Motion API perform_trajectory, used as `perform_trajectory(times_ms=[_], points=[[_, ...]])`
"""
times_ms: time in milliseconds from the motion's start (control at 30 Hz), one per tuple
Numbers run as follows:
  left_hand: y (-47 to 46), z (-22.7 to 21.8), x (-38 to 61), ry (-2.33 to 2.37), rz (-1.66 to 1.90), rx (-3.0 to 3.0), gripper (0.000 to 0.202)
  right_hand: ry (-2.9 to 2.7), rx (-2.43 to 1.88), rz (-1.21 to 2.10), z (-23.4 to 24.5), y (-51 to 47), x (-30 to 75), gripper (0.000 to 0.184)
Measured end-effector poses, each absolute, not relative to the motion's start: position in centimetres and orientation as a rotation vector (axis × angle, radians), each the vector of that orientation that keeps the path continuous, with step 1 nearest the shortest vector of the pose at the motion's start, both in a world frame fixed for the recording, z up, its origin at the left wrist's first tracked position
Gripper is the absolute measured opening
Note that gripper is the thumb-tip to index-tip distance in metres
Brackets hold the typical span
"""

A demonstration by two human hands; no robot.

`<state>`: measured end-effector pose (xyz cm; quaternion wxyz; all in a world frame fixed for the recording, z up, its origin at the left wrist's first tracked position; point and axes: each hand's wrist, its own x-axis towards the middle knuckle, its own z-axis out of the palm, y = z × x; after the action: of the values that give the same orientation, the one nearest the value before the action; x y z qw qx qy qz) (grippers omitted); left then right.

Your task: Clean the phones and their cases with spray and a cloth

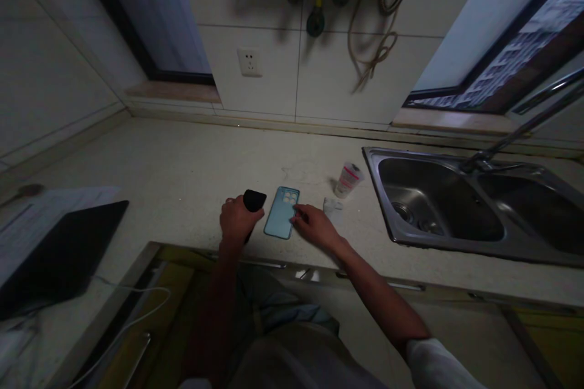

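On the tabletop (155,158), holding a phone (253,199) tilted, closed in the left grip (235,220), just left of a case (280,220) lying flat.
At the case's right edge with the right grip (316,226), fingers curled; cannot tell whether pinching or merely touching. Near a cup (348,180), farther from the sink (438,200).

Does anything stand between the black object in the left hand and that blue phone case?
No separate object visibly does: only part of the left hand and a strip of countertop lie between the black object and the blue case. The cup is off to the right.
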<state>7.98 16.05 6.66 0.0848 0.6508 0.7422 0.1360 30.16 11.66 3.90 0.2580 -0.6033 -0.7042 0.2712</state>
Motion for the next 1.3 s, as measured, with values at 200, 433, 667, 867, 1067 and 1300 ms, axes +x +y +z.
perform_trajectory(times_ms=[200,433,667,867,1067,1300], points=[[16.2,6.6,9.9,1.986,0.689,1.81,0.055,-1.85,-1.602,0.785,4.5,11.8,30.0,0.031],[16.0,7.1,15.1,1.942,0.473,1.995,0.061,-1.71,-1.547,0.869,3.8,12.3,30.7,0.025],[15.9,7.1,16.3,2.092,0.312,2.166,0.066,-1.666,-1.514,0.93,2.9,12.6,31.1,0.029],[16.4,6.8,16.3,2.036,0.299,2.133,0.068,-1.604,-1.443,0.966,2.8,12.7,31.1,0.025],[16.2,6.8,16.6,2.005,0.288,2.126,0.065,-1.416,-1.37,1.133,2.8,12.8,30.9,0.026],[16.5,5.0,16.3,1.936,0.434,2.064,0.053,-1.251,-1.397,1.298,2.6,13.6,30.8,0.032]])
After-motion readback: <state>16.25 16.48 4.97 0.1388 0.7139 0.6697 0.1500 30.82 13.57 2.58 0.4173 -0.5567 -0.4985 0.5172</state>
